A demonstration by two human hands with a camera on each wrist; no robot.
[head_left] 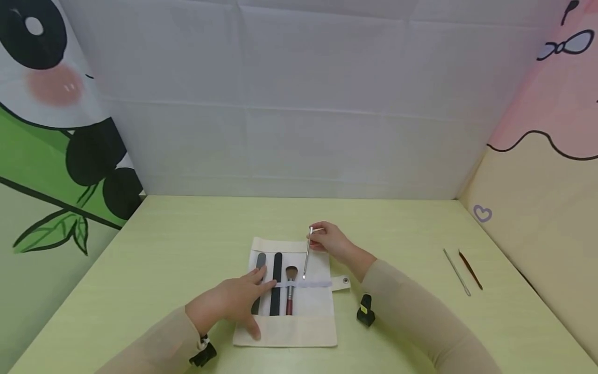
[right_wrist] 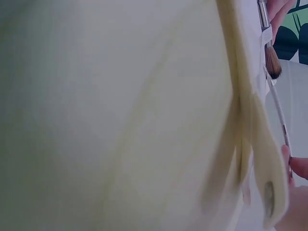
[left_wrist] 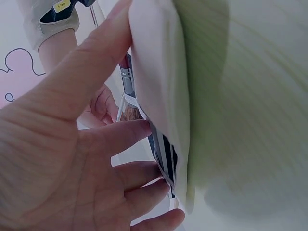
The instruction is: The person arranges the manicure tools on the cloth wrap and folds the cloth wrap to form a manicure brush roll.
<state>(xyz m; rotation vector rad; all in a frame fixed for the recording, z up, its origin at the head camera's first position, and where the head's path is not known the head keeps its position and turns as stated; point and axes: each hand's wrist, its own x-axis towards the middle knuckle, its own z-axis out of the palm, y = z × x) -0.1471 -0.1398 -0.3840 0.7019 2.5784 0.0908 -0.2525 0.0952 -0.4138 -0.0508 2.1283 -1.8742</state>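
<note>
Cream fabric makes up the pouch (head_left: 294, 332), which lies unfolded on the pale green desk (head_left: 397, 223), in front of the person. The right hand (head_left: 330, 240) has its grip drawn into a pinch near the upper end of a slim silver rod (head_left: 307, 254), which slants over the pouch with its lower end close to the lavender band (head_left: 320, 284); whether they touch cannot be told. The left hand (head_left: 238, 298) holds nothing in its grip: its fingers spread wide over the pouch's left side, thumb on the lower pocket, fingertips at the grey strip (head_left: 261, 258) and the black strip (head_left: 276, 275). Beside these stands a red-handled brush (head_left: 291, 272), bristles up, between black strip and rod. Well apart to the right lie a silver tool (head_left: 456, 271) and a brown stick (head_left: 470, 269).
</note>
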